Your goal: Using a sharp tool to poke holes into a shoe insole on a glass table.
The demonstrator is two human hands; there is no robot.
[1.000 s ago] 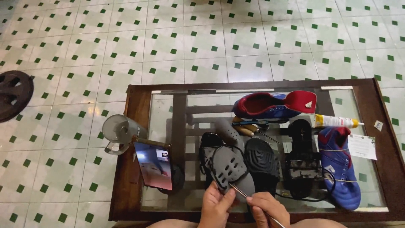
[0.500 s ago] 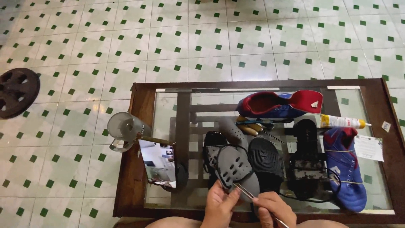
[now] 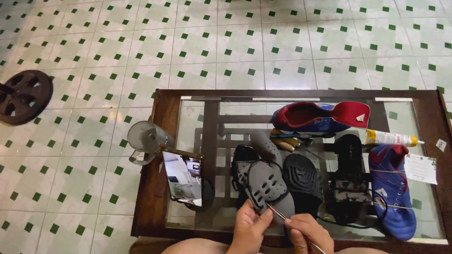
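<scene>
My left hand (image 3: 248, 229) grips the near end of a grey perforated clog (image 3: 268, 184), sole up, over the glass-topped table (image 3: 155, 188). My right hand (image 3: 308, 234) pinches a thin metal awl (image 3: 278, 212); its tip touches the clog's near edge beside my left thumb. Right of the clog lies a black sole-up shoe (image 3: 302, 177). A black clog (image 3: 240, 165) lies partly beneath the grey one.
A black sandal (image 3: 349, 181), two blue-and-red sports shoes (image 3: 393, 193) (image 3: 320, 116), a glue tube (image 3: 390, 138), tools with wooden handles (image 3: 287, 142), a propped phone (image 3: 184, 178) and a clear jug (image 3: 145, 139) sit on the table. A dark weight plate (image 3: 23, 95) lies on the tiled floor.
The view has tilted slightly, so the table sits lower in frame. Both hands stay on the grey clog, with the awl tip still at its edge.
</scene>
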